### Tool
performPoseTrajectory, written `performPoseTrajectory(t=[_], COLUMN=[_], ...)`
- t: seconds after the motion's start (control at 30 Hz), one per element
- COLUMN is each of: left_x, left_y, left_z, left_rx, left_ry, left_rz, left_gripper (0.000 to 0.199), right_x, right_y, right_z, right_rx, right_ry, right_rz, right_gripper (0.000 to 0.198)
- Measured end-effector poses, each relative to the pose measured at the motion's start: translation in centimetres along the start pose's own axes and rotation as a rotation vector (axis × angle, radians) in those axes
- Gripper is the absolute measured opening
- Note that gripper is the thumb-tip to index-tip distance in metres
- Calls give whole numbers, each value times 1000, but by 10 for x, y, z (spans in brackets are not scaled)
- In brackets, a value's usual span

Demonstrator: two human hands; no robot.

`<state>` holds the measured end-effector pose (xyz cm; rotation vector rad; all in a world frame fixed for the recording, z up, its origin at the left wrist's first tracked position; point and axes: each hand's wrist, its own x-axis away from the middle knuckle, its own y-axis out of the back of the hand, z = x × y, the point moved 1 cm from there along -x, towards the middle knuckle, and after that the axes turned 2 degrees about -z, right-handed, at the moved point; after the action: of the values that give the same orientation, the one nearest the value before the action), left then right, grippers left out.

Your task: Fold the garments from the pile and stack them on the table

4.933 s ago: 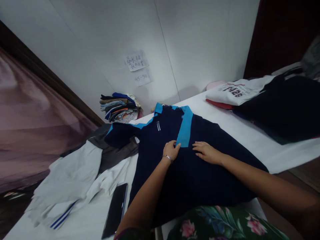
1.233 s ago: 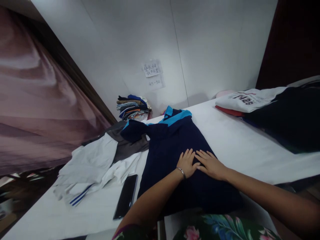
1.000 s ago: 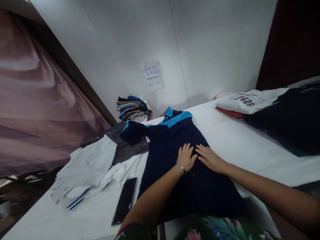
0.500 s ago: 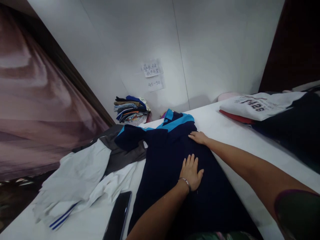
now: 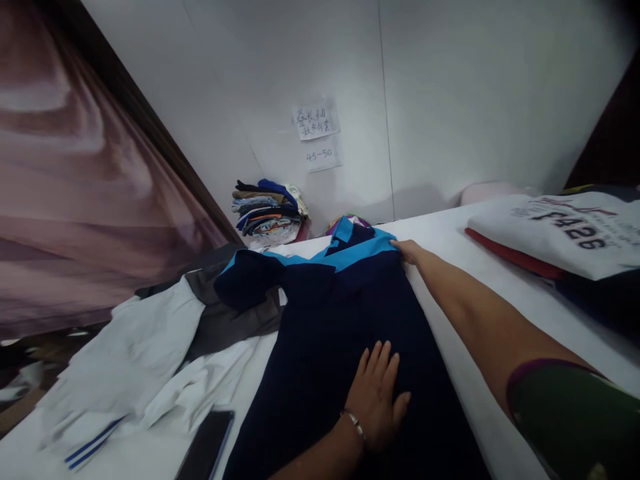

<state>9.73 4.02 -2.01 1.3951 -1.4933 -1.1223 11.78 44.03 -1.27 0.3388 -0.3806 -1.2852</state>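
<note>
A navy short-sleeved shirt (image 5: 320, 320) with bright blue collar and shoulder panels lies spread on the white table, one sleeve out to the left. My left hand (image 5: 377, 400), a silver bracelet at its wrist, rests flat and open on the lower front of the shirt. At the far right shoulder, my right hand (image 5: 407, 251) has its fingers closed on the edge of the blue panel; the fingertips are partly hidden.
Left of the shirt lie a pale grey-white garment (image 5: 135, 347), dark grey cloth (image 5: 225, 317) and a phone (image 5: 207, 443). A stack of folded clothes (image 5: 270, 213) stands by the wall. On the right, a white printed garment (image 5: 565, 230) tops a pile.
My right hand has moved from the shirt's chest up to its right shoulder edge and closed there. My left hand stays flat on the front, lower in view. The view has shifted slightly.
</note>
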Motion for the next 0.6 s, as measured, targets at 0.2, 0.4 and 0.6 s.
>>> performPoseTrajectory(t=[0.2, 0.4, 0.6], left_x=[2, -1, -2], left_y=[5, 7, 7], left_z=[-3, -5, -4], left_rx=[25, 36, 20], left_ry=[16, 50, 32], left_rz=[30, 56, 45], left_gripper=[67, 67, 65], right_x=[-33, -41, -23], right_y=[-9, -5, 13], right_z=[5, -15, -7], right_rx=[52, 191, 247], right_ry=[63, 116, 200], right_rz=[-97, -105, -130], right_gripper=[30, 33, 64])
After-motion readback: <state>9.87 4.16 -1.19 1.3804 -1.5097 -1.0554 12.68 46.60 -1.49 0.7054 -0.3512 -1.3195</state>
